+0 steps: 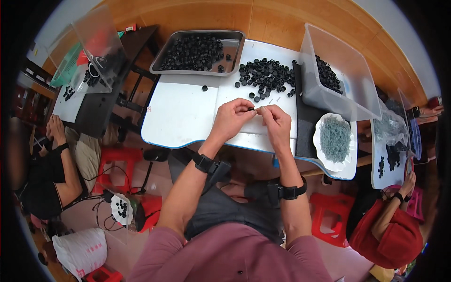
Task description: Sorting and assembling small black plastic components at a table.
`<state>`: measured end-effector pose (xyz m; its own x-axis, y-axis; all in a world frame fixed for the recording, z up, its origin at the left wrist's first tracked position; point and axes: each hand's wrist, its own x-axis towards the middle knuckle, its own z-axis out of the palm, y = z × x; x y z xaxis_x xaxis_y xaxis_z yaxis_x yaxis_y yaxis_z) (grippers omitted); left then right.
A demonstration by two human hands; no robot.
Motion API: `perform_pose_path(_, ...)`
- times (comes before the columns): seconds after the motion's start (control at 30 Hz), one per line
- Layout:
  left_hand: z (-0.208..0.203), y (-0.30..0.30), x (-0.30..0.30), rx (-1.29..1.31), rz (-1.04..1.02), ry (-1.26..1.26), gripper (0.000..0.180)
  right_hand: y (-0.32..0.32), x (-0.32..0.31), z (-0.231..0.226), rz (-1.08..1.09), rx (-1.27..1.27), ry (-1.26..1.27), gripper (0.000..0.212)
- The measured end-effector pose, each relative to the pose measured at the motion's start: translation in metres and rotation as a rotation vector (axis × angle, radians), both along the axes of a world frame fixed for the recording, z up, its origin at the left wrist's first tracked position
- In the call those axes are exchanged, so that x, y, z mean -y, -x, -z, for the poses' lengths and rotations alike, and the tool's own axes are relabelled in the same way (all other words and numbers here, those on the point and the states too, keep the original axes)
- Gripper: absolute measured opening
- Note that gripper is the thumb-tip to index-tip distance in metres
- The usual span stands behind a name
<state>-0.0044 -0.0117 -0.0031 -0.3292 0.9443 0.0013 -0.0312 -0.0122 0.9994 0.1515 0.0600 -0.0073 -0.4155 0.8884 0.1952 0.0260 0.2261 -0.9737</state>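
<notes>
Over the white table (181, 115), my left hand (231, 120) pinches a small round black plastic cap (251, 109) between thumb and fingertips. Close against it, the closed fingertips of my right hand (276, 123) meet at the cap; whatever they grip is too small to make out. Just beyond both hands lies a loose pile of similar black caps (268, 75). One single cap (205, 88) sits apart on the left. To the right of my right hand, a white scalloped plate (323, 157) holds a heap of thin grey-green strands (335, 139).
A metal tray (157, 66) of black caps stands at the back left. A clear plastic bin (338, 101) with more caps is at the right, by a dark mat (305, 136). People work at side tables left and right. Red stools (329, 218) stand on the floor.
</notes>
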Motion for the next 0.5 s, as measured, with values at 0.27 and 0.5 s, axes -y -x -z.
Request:
perform_pose_path(0.27,0.008,-0.004,-0.001,-0.07,-0.041,0.024,0.02,-0.001,0.001,0.002,0.074,-0.064,0.049,0.021)
perform_pose_path(0.5,0.007,-0.005,-0.001,-0.065,-0.078,0.014,0.023,0.0,0.002,0.001,0.102,-0.076,0.027,0.02)
